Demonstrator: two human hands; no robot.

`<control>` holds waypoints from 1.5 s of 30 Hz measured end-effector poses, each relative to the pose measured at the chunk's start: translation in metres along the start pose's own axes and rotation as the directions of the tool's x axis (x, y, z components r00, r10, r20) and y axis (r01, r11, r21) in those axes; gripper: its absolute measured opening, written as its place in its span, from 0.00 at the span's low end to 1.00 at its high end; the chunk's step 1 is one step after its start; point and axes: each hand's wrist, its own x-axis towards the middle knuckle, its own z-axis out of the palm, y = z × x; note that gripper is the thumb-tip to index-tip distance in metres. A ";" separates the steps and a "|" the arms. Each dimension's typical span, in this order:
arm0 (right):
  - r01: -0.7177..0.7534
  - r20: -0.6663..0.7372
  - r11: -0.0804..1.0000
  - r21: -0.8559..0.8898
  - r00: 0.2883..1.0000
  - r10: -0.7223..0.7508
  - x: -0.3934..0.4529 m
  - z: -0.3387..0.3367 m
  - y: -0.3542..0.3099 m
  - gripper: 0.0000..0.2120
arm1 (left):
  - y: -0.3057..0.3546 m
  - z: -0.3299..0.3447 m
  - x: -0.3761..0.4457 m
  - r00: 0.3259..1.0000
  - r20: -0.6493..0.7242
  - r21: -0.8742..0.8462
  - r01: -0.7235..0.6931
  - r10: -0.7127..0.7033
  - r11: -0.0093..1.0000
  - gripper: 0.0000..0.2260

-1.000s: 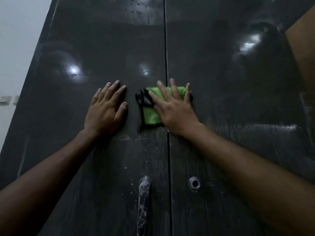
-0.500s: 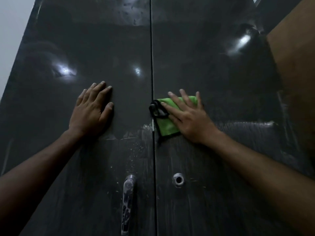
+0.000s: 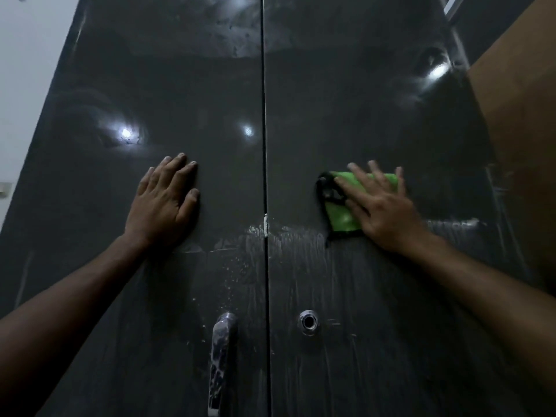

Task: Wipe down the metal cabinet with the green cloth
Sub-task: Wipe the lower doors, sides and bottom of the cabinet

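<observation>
Looking at a dark glossy metal cabinet [image 3: 346, 115], two doors, light spots glaring off it, soapy streaks lower down near the handle [image 3: 221, 356] and keyhole [image 3: 309, 322]. Pale wall [image 3: 27, 70] left, brown panel [image 3: 523, 145] right. Left hand [image 3: 164, 203] lying flat on the left door, fingers straight. Right hand [image 3: 382, 206] pressing the green cloth [image 3: 343, 212] with spread fingers, now well right of the centre seam instead of straddling it like a second ago.

One head-worn view faces the metal cabinet [image 3: 210, 85] doors close up, tilted slightly upward along them.
</observation>
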 end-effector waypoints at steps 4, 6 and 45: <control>-0.394 -0.030 0.914 0.094 0.917 0.398 0.049 -0.002 -0.010 0.25 | 0.007 -0.001 0.002 0.997 -0.011 -0.044 0.069 -0.070 0.997 0.30; -0.312 -0.021 0.947 0.071 0.949 0.314 0.057 0.001 -0.033 0.25 | 0.027 -0.002 0.008 0.987 -0.038 -0.107 0.154 -0.159 0.982 0.29; -0.534 -0.013 0.839 0.106 0.843 0.538 -0.007 -0.012 0.109 0.25 | 0.156 0.049 0.026 0.979 0.034 -0.093 -0.195 0.199 0.976 0.34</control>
